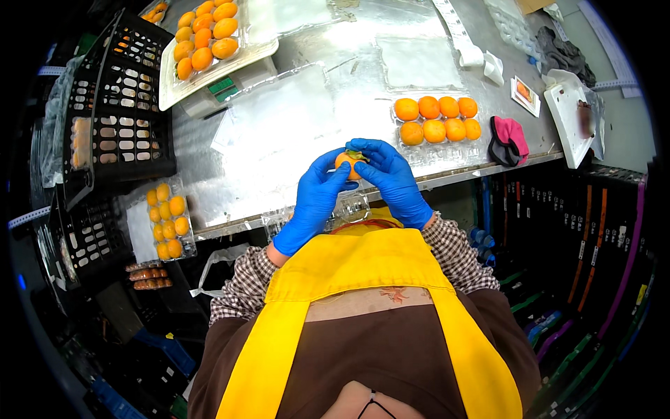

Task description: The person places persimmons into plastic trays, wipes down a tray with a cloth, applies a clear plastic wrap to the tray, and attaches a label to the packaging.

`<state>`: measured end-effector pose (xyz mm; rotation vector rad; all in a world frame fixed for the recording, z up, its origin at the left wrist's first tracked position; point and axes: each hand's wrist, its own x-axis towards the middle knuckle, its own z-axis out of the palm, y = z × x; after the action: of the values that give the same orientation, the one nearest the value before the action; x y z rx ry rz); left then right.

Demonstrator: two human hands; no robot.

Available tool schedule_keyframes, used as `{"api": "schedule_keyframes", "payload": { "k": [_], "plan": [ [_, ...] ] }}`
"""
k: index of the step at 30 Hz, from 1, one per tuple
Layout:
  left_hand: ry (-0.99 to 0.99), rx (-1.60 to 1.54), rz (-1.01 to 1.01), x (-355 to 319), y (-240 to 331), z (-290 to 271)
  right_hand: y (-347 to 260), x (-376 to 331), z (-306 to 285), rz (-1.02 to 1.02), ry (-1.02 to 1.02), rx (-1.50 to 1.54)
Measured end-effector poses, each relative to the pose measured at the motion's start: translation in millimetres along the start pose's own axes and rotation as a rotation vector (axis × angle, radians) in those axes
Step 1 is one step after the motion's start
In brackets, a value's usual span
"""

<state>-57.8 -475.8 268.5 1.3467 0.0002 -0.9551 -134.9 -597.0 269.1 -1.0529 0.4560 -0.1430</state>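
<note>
Between my two blue-gloved hands, over the front edge of the metal table, is an orange persimmon (347,165) with its green leafy cap turned upward. My left hand (314,195) closes on its left side with thumb and fingers. From the right, my right hand (392,180) grips it, thumb on the fruit and fingers around the cap. Just right of my hands lies a clear plastic tray (440,155) with two rows of persimmons (434,130). Below my hands, partly hidden by them and my yellow apron, is a clear plastic punnet (351,209).
A scale (230,89) at the back left bears a tray of orange fruit (202,36). Black crates (136,98) stand at the left, beside another fruit pack (166,220). A pink and black cloth item (509,140) and small cards (525,96) lie on the right.
</note>
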Motion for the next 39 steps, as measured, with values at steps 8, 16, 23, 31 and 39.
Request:
{"api": "schedule_keyframes", "payload": {
  "k": [8, 16, 23, 31, 39],
  "plan": [
    [-0.013, -0.056, -0.002, 4.2, 2.0, -0.9, -2.7, 1.9, -3.5, -0.043, -0.060, 0.000],
    [-0.053, 0.024, -0.046, 6.2, 11.1, -2.5, -9.2, 2.0, -11.0, -0.021, -0.122, -0.059],
    [-0.109, 0.219, -0.053, 14.1, 12.8, -7.0, -15.7, 3.1, -19.6, -0.052, -0.192, -0.269],
    [0.042, 0.035, -0.050, 21.0, 17.4, -2.0, -12.1, 4.5, -14.5, -0.067, -0.193, -0.030],
    [0.061, -0.034, 0.003, 19.3, 19.7, -0.1, -11.4, 4.2, -13.2, -0.019, -0.122, 0.003]
  ]
}}
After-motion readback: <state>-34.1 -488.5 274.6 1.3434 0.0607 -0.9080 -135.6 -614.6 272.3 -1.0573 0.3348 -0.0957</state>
